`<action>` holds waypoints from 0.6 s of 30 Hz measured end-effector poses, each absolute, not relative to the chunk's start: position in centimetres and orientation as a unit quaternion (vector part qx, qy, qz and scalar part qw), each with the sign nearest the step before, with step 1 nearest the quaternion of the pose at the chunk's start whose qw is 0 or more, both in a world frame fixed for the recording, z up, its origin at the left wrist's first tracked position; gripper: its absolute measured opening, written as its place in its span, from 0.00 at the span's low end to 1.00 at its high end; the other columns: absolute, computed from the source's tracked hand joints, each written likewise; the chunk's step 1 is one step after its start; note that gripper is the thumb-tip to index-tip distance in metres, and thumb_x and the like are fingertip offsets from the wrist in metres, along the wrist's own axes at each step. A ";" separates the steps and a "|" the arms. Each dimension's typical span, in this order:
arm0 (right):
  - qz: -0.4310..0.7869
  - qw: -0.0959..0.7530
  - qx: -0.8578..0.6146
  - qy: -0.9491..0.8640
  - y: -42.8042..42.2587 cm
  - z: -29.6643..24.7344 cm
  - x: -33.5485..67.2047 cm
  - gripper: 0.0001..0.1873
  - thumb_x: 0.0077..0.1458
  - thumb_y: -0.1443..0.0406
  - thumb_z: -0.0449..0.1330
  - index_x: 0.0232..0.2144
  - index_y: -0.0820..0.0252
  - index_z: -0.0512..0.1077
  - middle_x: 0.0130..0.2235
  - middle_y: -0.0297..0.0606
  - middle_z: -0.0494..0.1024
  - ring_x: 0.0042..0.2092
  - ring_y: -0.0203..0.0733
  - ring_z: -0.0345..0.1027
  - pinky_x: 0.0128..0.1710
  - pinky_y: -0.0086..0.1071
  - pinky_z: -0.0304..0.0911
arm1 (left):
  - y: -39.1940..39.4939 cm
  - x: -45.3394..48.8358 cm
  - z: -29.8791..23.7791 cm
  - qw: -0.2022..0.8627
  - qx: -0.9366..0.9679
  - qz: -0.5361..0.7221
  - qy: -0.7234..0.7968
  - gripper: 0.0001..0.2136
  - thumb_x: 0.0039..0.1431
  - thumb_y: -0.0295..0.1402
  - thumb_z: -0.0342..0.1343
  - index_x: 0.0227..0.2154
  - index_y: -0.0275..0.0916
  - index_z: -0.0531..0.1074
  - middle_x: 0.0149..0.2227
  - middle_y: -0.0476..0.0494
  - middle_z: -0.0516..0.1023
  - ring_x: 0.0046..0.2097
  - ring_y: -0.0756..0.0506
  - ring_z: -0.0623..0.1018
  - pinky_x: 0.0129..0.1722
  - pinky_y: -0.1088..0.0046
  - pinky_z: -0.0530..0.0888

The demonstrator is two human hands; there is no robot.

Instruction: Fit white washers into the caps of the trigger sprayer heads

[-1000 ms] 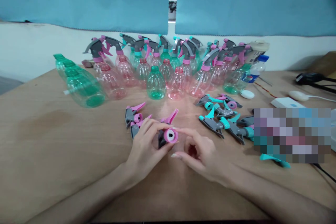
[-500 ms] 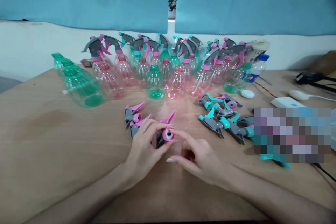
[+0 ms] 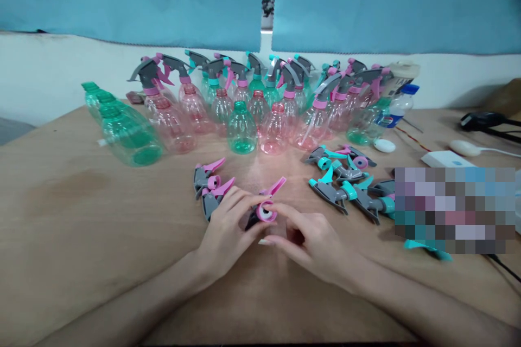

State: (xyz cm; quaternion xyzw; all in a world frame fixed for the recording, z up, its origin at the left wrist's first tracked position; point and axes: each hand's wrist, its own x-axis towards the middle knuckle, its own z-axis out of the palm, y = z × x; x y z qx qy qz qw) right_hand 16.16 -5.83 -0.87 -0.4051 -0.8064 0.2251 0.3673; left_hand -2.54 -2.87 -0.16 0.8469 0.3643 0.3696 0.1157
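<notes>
My left hand (image 3: 228, 227) is closed around a grey and pink trigger spray head (image 3: 266, 211), its round collar turned up to the camera with a white ring inside. The index fingertip of my right hand (image 3: 315, 238) touches the collar's opening, while its thumb stands apart below and the other fingers curl. Beside my left hand lie two more pink-and-grey spray heads (image 3: 202, 179), one partly covered by that hand. Farther back, uncapped bottles stand in front, such as a green bottle (image 3: 241, 133) and a pink bottle (image 3: 273, 135).
Several turquoise-and-grey spray heads (image 3: 331, 195) lie to the right, some with pink parts. Rows of bottles with spray heads fitted (image 3: 288, 84) stand behind. Green bottles (image 3: 130, 133) are at the left. A white round cap (image 3: 384, 145), a white box (image 3: 446, 160) and a blurred-out patch are at the right.
The spray head in my left hand has shifted slightly right and down, its pink trigger now lower. My right index fingertip stays at the collar.
</notes>
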 end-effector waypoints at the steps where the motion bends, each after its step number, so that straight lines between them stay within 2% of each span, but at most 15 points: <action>1: 0.223 0.370 -0.405 -0.806 -5.8 -0.9 16.2 0.23 0.57 0.55 0.58 0.51 0.62 0.66 0.20 0.27 0.69 0.20 0.31 0.61 0.25 0.26 0.58 | -2.9 -2.5 -0.2 0.116 0.849 0.372 0.358 0.12 0.57 0.33 0.58 0.44 0.40 0.69 0.35 0.48 0.72 0.38 0.47 0.72 0.41 0.66 0.73; 7: 0.217 0.362 -0.406 -0.810 -5.6 -0.9 16.3 0.19 0.59 0.56 0.56 0.47 0.61 0.67 0.21 0.26 0.69 0.21 0.31 0.61 0.24 0.25 0.57 | -3.1 -2.6 -0.1 0.121 0.862 0.362 0.334 0.10 0.61 0.30 0.54 0.45 0.39 0.70 0.36 0.46 0.72 0.38 0.47 0.71 0.36 0.70 0.73; 14: 0.243 0.321 -0.407 -0.820 -5.4 -0.9 16.2 0.19 0.59 0.56 0.56 0.48 0.59 0.62 0.24 0.28 0.72 0.22 0.32 0.63 0.23 0.25 0.56 | -3.2 -2.5 0.1 0.116 0.862 0.359 0.339 0.11 0.60 0.33 0.55 0.46 0.40 0.71 0.33 0.46 0.73 0.35 0.47 0.71 0.35 0.69 0.72; 18: 0.270 0.332 -0.396 -0.812 -5.4 -1.3 16.3 0.17 0.58 0.57 0.57 0.45 0.59 0.61 0.25 0.27 0.71 0.23 0.31 0.63 0.23 0.24 0.55 | -3.2 -2.3 0.2 0.107 0.864 0.359 0.336 0.12 0.60 0.34 0.55 0.46 0.39 0.72 0.32 0.47 0.74 0.34 0.47 0.72 0.35 0.69 0.70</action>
